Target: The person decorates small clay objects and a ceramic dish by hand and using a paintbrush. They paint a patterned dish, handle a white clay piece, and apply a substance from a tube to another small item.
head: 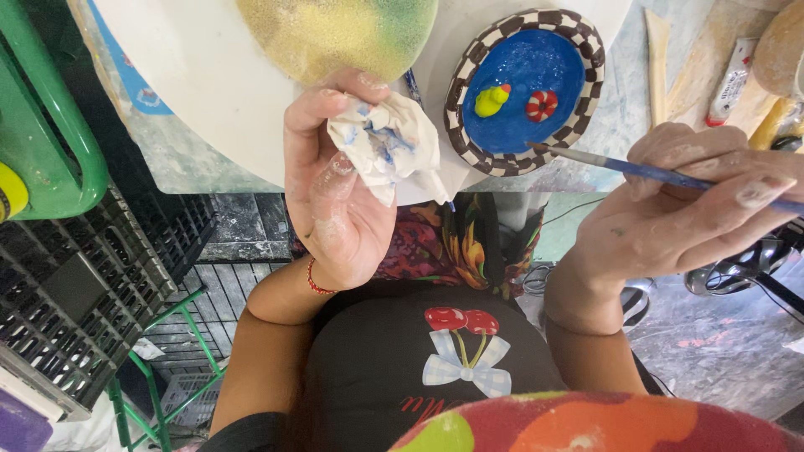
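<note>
**Brush tip at the rim of the blue dish**

Your oval dish (523, 90) sits on the white board (209, 92) at the table's near edge. It has a glossy blue bowl and a brown-and-white chequered rim. Inside lie a small yellow figure (491, 100) and a red-and-white striped ring (541, 105), just beside each other.

Your right hand (682, 213) pinches a thin blue-handled paintbrush (645, 172), fingers closed round the shaft, its tip touching the rim's near side.

Your left hand (331, 180) is clamped on a crumpled white tissue (387, 144) smeared with blue, fingers curled over it, left of the dish.

A yellow-green sponge (335, 33) rests further back on the board. Black crates (79, 293) stand on the floor to your left.
</note>
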